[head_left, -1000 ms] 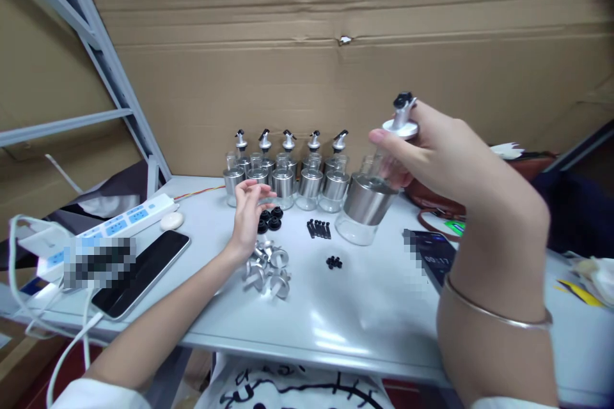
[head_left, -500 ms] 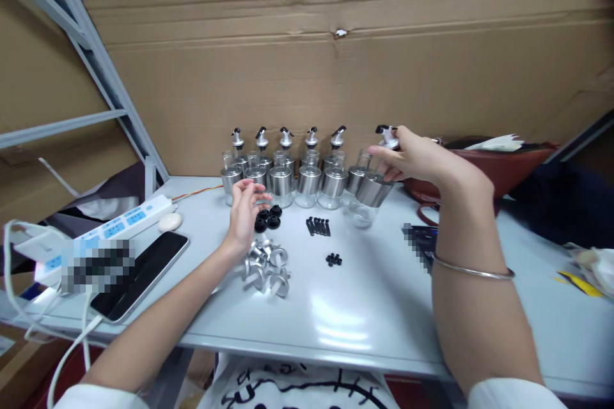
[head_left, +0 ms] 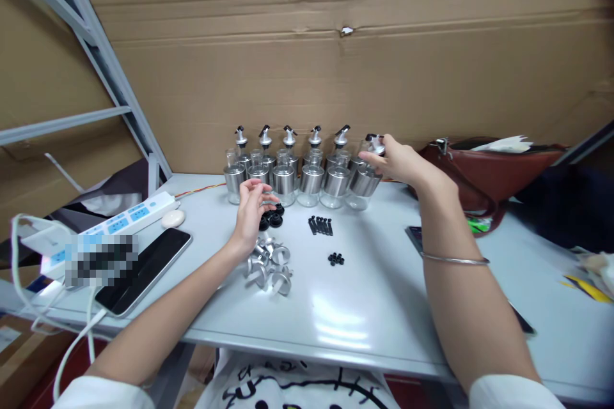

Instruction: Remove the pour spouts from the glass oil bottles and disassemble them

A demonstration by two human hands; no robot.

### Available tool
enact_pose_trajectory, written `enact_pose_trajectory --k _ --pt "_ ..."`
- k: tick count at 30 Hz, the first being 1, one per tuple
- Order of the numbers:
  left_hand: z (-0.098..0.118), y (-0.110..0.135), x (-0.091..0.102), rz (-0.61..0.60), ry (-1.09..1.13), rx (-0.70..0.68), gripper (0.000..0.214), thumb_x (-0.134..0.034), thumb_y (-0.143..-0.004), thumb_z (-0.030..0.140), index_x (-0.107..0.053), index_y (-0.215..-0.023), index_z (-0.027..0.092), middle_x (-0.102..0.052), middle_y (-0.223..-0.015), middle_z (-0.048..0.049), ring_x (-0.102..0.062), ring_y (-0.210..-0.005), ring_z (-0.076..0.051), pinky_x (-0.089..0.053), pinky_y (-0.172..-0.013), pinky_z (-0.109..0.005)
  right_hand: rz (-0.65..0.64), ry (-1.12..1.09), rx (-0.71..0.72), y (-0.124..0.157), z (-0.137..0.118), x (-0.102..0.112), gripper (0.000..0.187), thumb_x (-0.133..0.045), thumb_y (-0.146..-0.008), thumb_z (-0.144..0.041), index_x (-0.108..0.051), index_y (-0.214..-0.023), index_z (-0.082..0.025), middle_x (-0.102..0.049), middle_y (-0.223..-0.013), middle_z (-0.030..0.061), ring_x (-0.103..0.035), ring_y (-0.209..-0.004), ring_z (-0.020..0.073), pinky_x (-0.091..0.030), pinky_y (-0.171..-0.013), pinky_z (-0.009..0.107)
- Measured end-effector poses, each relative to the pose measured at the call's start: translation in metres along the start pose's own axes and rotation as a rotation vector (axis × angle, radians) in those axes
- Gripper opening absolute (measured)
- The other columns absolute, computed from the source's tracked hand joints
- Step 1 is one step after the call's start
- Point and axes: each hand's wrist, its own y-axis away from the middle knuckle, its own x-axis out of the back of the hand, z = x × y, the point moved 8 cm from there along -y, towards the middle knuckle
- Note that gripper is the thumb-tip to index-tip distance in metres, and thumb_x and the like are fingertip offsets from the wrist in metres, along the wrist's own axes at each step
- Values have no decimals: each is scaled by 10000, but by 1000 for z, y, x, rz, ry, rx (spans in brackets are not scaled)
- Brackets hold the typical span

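Note:
My right hand reaches to the back of the white table and grips the spout top of a glass bottle with a steel band. That bottle stands at the right end of a row of several like bottles against the cardboard wall. My left hand hovers with loosely curled, parted fingers and holds nothing. It is just above the black caps and a pile of silver spouts.
Black pins and small black bits lie mid-table. A power strip, a white mouse-like object and a phone sit at the left. A brown bag lies at the right. A metal shelf frame rises at the left.
My right hand has carried the bottle from up near me down and away to the right end of the row. My left hand has hardly moved.

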Motion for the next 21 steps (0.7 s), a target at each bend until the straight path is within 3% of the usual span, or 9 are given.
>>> enact_pose_trajectory --k 13,15,19,21 --pt "-3 1 -3 -39 -39 8 175 -494 -854 302 -390 -957 205 -525 -898 11 -594 -683 -92 -453 -638 -238 94 54 226 -13 -10 -19 404 -557 -808 -544 -546 -951 -167 -625 -947 143 -601 -840 290 -464 -722 378" --pt "-3 1 -5 -50 -44 2 182 -497 -849 300 -390 -961 204 -522 -899 12 -595 -680 -91 -452 -638 -239 145 38 251 -11 -13 -12 418 -577 -796 -552 -567 -932 -158 -584 -965 150 -585 -881 296 -463 -758 396" --pt "-3 0 -6 -66 -69 -11 208 -519 -824 290 -386 -959 204 -510 -894 19 -593 -676 -90 -454 -635 -242 323 -92 307 3 -31 24 388 -607 -786 -544 -605 -888 -169 -532 -1015 146 -559 -889 264 -456 -762 383" --pt "-2 -1 -6 -72 -85 -29 247 -553 -794 283 -386 -960 207 -504 -895 25 -591 -675 -88 -455 -634 -242 276 -146 369 14 -51 33 360 -626 -776 -527 -623 -859 -177 -563 -937 107 -557 -816 229 -447 -724 357"
